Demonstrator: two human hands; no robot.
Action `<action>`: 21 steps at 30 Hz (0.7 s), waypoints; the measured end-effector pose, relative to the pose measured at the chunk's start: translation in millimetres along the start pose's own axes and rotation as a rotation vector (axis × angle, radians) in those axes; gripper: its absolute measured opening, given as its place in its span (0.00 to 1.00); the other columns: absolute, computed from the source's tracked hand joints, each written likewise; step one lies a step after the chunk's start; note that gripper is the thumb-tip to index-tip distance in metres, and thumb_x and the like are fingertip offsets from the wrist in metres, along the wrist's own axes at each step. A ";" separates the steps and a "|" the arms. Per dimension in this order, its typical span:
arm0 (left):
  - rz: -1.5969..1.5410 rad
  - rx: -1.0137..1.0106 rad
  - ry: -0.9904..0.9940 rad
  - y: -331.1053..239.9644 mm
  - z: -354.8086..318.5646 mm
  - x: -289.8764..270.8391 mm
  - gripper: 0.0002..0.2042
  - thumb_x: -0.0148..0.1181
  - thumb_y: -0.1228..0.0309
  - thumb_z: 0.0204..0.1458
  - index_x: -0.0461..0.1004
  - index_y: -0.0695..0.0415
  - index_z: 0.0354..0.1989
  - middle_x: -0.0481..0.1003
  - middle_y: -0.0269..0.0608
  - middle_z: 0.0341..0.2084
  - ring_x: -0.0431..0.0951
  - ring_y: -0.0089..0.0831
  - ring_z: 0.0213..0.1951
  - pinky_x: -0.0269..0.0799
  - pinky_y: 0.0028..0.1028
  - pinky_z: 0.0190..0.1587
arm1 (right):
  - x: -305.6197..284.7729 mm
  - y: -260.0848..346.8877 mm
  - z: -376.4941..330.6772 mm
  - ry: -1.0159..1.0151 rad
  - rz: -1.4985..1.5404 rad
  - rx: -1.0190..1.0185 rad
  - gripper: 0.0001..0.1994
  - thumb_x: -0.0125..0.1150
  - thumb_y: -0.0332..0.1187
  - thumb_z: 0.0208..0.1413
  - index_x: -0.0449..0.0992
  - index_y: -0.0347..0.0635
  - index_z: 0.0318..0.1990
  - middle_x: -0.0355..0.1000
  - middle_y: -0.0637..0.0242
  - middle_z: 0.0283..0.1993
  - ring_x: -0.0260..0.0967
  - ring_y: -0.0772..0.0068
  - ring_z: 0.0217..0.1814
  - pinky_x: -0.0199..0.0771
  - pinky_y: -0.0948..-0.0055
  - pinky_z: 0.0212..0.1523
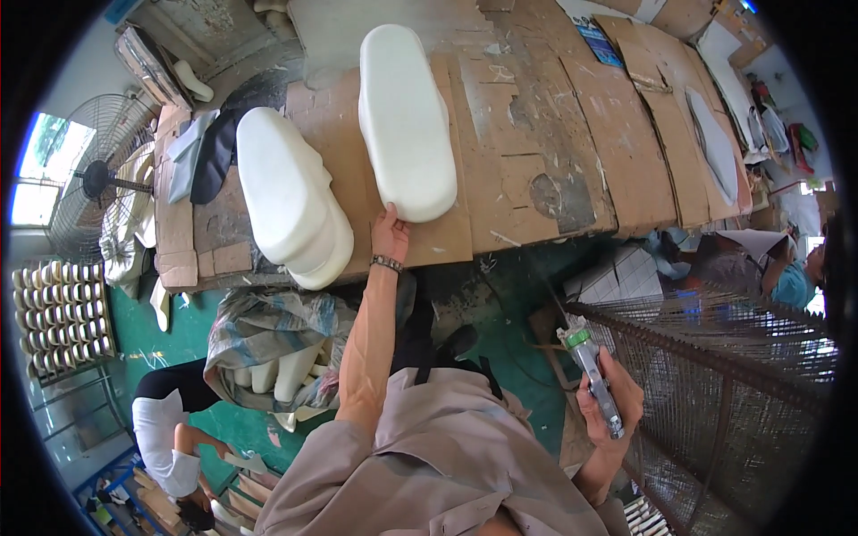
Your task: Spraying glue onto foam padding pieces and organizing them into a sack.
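A long white foam form [407, 125] with rounded ends lies on the cardboard-covered table in front of me. My left hand [391, 238] is at its near end, fingers curled against the edge and gripping it. To its left rests a second white foam form [284, 192], with a stepped, bulging side, partly over the table's front edge. Off to the right, below table height, my right hand [613, 393] is wrapped round a grey metal hand tool [597, 382] with a green collar. The tool's front end points up toward the table; its exact kind is unclear.
Cardboard sheets [527, 179] cover the worktable. A woven sack [268, 322] of white pieces stands below its front edge. A brown metal rack [706, 393] is close on my right. At left are a large fan [98, 179] and a bending person [165, 438]; another person [791, 272] is far right.
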State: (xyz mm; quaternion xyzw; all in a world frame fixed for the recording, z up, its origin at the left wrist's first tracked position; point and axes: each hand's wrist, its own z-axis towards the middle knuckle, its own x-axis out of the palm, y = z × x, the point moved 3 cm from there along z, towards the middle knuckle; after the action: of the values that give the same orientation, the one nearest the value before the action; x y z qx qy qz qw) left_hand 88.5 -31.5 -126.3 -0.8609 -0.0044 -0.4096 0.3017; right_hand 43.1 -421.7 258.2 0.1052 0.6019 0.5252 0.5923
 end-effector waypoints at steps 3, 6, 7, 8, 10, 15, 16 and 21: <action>0.106 0.016 0.019 -2.7 2.3 10.6 0.17 0.65 0.65 0.62 0.72 0.57 0.54 0.77 0.35 0.51 0.75 0.29 0.53 0.69 0.32 0.59 | 10.5 4.4 29.1 -0.063 -0.043 -0.053 0.26 0.68 0.33 0.56 0.74 0.24 0.58 0.75 0.54 0.33 0.74 0.65 0.31 0.73 0.72 0.33; 0.093 0.050 0.069 -11.4 5.9 30.1 0.21 0.65 0.68 0.61 0.69 0.60 0.61 0.75 0.36 0.55 0.75 0.30 0.55 0.70 0.33 0.59 | 21.1 9.5 51.0 -0.087 -0.036 -0.024 0.26 0.68 0.33 0.57 0.73 0.25 0.59 0.75 0.55 0.33 0.74 0.67 0.31 0.73 0.73 0.34; 0.067 0.084 0.123 -15.8 6.5 39.9 0.21 0.65 0.68 0.61 0.69 0.60 0.61 0.75 0.36 0.55 0.75 0.30 0.55 0.70 0.33 0.59 | 24.1 11.9 56.4 -0.078 -0.037 -0.018 0.26 0.67 0.33 0.57 0.72 0.24 0.60 0.76 0.55 0.34 0.74 0.66 0.32 0.74 0.71 0.36; 0.036 0.086 0.143 -18.7 6.5 50.0 0.23 0.64 0.70 0.61 0.68 0.59 0.63 0.75 0.37 0.57 0.75 0.30 0.56 0.71 0.32 0.58 | 27.7 14.3 61.4 -0.068 -0.034 -0.038 0.26 0.67 0.33 0.57 0.72 0.24 0.60 0.76 0.55 0.34 0.74 0.66 0.32 0.74 0.71 0.36; -0.037 0.150 0.166 -29.0 3.4 69.0 0.23 0.63 0.73 0.61 0.67 0.59 0.65 0.75 0.36 0.58 0.75 0.29 0.55 0.74 0.30 0.56 | 36.7 16.5 70.1 -0.060 0.019 -0.025 0.26 0.66 0.32 0.57 0.72 0.23 0.60 0.77 0.53 0.34 0.76 0.63 0.33 0.76 0.69 0.38; -0.171 0.113 0.072 -53.4 -20.7 89.2 0.23 0.64 0.72 0.61 0.66 0.58 0.64 0.76 0.35 0.56 0.76 0.28 0.55 0.75 0.31 0.55 | 61.1 20.8 89.3 0.014 0.108 -0.019 0.26 0.62 0.33 0.61 0.70 0.22 0.61 0.78 0.55 0.36 0.76 0.65 0.36 0.77 0.68 0.42; -0.177 0.143 0.091 -61.0 -22.2 90.0 0.23 0.64 0.72 0.61 0.66 0.58 0.64 0.76 0.35 0.56 0.76 0.28 0.55 0.75 0.31 0.55 | 67.9 21.0 94.5 0.069 0.110 -0.019 0.27 0.63 0.33 0.62 0.68 0.23 0.64 0.77 0.58 0.37 0.74 0.68 0.38 0.76 0.69 0.43; 0.046 0.012 -0.060 -85.2 -8.1 97.4 0.22 0.64 0.73 0.61 0.68 0.59 0.63 0.76 0.37 0.55 0.76 0.29 0.55 0.73 0.32 0.56 | 95.1 24.5 116.9 0.173 0.096 -0.016 0.28 0.64 0.31 0.62 0.67 0.25 0.66 0.77 0.61 0.38 0.73 0.72 0.39 0.75 0.75 0.42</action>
State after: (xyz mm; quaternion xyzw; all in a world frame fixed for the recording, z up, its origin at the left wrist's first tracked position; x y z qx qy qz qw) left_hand 125.8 10.7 -9.5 -0.8707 0.0039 -0.3767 0.3162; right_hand 101.0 -280.7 249.0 0.0835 0.6409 0.5648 0.5131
